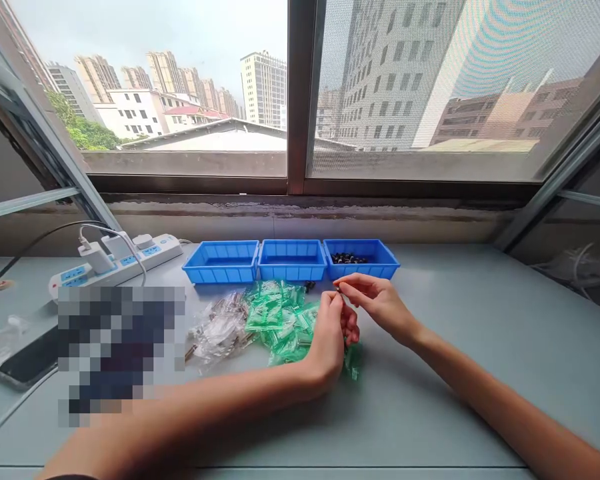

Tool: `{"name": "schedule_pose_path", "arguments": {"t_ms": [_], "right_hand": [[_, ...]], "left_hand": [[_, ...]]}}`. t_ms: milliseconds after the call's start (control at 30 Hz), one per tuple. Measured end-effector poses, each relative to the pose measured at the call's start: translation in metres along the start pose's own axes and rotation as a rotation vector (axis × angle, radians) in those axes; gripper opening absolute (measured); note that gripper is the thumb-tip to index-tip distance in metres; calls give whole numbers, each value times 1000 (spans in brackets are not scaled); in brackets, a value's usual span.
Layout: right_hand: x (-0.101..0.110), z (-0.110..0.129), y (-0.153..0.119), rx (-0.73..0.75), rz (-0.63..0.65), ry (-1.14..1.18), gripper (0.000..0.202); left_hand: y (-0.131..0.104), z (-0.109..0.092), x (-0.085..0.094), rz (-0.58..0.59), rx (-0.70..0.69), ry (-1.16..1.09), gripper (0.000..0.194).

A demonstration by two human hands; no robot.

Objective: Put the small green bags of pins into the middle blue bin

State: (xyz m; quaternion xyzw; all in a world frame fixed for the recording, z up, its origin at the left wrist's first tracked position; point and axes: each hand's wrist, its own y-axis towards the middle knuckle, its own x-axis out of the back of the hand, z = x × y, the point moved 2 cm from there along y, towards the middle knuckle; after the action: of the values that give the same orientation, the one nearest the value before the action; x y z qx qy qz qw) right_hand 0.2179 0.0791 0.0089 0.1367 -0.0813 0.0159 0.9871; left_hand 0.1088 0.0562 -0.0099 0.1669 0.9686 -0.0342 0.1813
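Note:
My left hand (333,333) is curled closed at the right side of a pile of green plastic packets (280,317). Close by, my right hand (380,303) pinches at something small and dark between the two hands, too small to name. The fingertips of both hands almost meet there. Clear plastic packets (223,327) with thin metallic pieces inside lie left of the green ones. Behind the hands, the right-hand blue bin (363,270) contains several small black parts (347,259). A few more dark parts (309,287) rest on the table in front of the bins.
Two more blue bins, the left one (223,273) and the middle one (291,272), stand in the same row. A power strip (120,263) with plugs and cables is at the left. A dark phone (27,360) lies beside a blurred-out area. A window rises behind the table.

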Motion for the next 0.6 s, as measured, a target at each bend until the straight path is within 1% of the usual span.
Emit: {"name": "schedule_pose_path", "arguments": {"t_ms": [33,100,167,267,333,400,467,600], "right_hand": [[1,0,1,-4,-43,3,38],[6,-2,5,-17,-130,10,44],[11,-4,8,-38,-211,23,48],[20,-10,12,-72,-329,25,47],[25,-14,14,-79,-389,9,45],[29,-18,15,-74,-422,-13,42],[31,-21,16,-69,-437,-32,40],[33,-25,18,-37,-428,-55,40]], "left_hand": [[-1,0,0,26,-13,24,30],[-5,-2,-1,114,-57,113,22],[-10,-4,-4,245,-125,248,15],[-19,-7,-7,460,-231,440,8],[-24,-9,-9,552,-279,507,6],[-27,-9,-8,591,-320,549,5],[-29,-9,-8,605,-376,592,5],[-30,-8,-9,645,-521,689,6]]}}
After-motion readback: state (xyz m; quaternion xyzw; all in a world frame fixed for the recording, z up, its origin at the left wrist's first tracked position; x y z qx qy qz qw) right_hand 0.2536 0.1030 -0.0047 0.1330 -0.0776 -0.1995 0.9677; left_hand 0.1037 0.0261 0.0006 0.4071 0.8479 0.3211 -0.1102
